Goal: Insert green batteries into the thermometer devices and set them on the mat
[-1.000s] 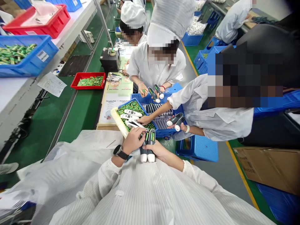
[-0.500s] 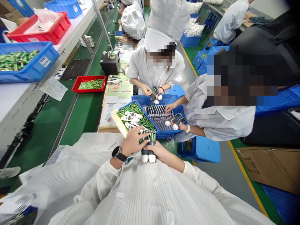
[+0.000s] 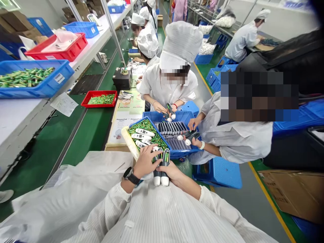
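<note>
Two dark-and-white handheld thermometers lie side by side in my right hand, battery bays facing up. Green batteries fill the bay of the right thermometer. My left hand, with a black watch at the wrist, reaches over the left thermometer. Its thumb and fingers curve round the bay end and partly hide it. Just beyond sits a blue bin of loose green batteries, tilted on a pale yellow support. Several white thermometers rest on top of those batteries.
A larger blue crate holds rows of thermometers. Across it a co-worker handles thermometers; another co-worker at right does too. A red tray of batteries sits on the green belt. A blue stool stands at right.
The view has tilted up, so everything sits lower. My left fingers stay over the left thermometer. The right co-worker's free hand has moved onto the thermometers in the other hand.
</note>
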### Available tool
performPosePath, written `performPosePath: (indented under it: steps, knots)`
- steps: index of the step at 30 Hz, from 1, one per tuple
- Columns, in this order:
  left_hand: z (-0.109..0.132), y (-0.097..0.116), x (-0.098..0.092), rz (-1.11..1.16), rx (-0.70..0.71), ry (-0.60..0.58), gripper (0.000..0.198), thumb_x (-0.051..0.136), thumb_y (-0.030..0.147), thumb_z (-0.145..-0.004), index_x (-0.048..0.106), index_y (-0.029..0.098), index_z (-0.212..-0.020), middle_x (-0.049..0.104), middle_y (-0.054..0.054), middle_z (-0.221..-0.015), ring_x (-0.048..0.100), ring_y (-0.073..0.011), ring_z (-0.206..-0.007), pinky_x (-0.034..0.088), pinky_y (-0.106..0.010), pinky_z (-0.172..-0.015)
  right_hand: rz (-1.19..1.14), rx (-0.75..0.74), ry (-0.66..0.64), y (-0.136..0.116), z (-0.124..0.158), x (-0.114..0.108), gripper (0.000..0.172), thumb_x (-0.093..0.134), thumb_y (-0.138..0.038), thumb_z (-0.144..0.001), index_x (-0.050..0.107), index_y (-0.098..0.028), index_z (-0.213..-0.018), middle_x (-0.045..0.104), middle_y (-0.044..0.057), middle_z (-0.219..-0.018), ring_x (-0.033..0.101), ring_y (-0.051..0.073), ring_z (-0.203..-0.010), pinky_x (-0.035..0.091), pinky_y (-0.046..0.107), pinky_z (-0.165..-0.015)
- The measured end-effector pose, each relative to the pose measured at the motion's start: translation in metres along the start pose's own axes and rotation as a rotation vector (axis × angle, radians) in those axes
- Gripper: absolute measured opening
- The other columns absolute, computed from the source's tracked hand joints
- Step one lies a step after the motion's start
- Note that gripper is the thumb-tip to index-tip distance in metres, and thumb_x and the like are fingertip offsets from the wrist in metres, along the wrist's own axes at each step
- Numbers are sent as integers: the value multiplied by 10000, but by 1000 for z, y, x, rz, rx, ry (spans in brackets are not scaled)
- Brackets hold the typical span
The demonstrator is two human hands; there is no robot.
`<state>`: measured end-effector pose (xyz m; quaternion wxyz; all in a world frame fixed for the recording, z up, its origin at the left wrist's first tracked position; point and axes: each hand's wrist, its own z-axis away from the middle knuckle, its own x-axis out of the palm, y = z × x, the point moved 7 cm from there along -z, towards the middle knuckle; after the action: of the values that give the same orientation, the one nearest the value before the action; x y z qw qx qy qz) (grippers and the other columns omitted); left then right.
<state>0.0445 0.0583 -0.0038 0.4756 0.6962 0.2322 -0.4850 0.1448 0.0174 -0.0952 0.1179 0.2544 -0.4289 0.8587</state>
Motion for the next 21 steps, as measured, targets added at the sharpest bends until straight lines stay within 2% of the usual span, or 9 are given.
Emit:
performPosePath:
  steps: [3,6,12,15,21]
  knots:
    - [1,1,0,11,16,-13,341,640,327,-886,659,316,-1226,515,-57,-1436,472,-306,-1253,358,-509,-1010,4,18,23,1,1,-2,405,799,-124,-513,667,-182,-892,704,-14,-830,615,153,-724,491,299,-732]
    - [2,0,-1,73,-2,41,290,669,326,-866,676,278,-1152,561,-60,-1382,488,-287,-1243,364,-481,-1019,30,34,47,3,-1,-5,368,809,-148,-512,648,-172,-842,684,-21,-772,592,144,-689,471,288,-698]
    - [4,2,-1,189,-7,162,163,565,265,-933,677,243,-1048,712,-41,-1064,586,-228,-1079,369,-439,-971,71,-6,23,0,-3,-4,349,816,-161,-501,637,-166,-800,648,-35,-745,558,135,-696,449,275,-691]
    - [3,0,-5,199,-28,203,160,542,261,-940,688,238,-1002,724,-38,-1009,607,-220,-1012,372,-437,-945,73,-5,32,0,-4,-4,377,811,-141,-496,643,-170,-832,661,-27,-792,563,142,-724,459,281,-706]
    - [-1,-5,-6,163,-17,178,179,540,288,-944,709,247,-990,727,-39,-992,613,-222,-996,365,-442,-950,83,21,47,5,-5,-6,382,818,-143,-490,623,-174,-817,647,-36,-756,568,146,-712,467,286,-704]
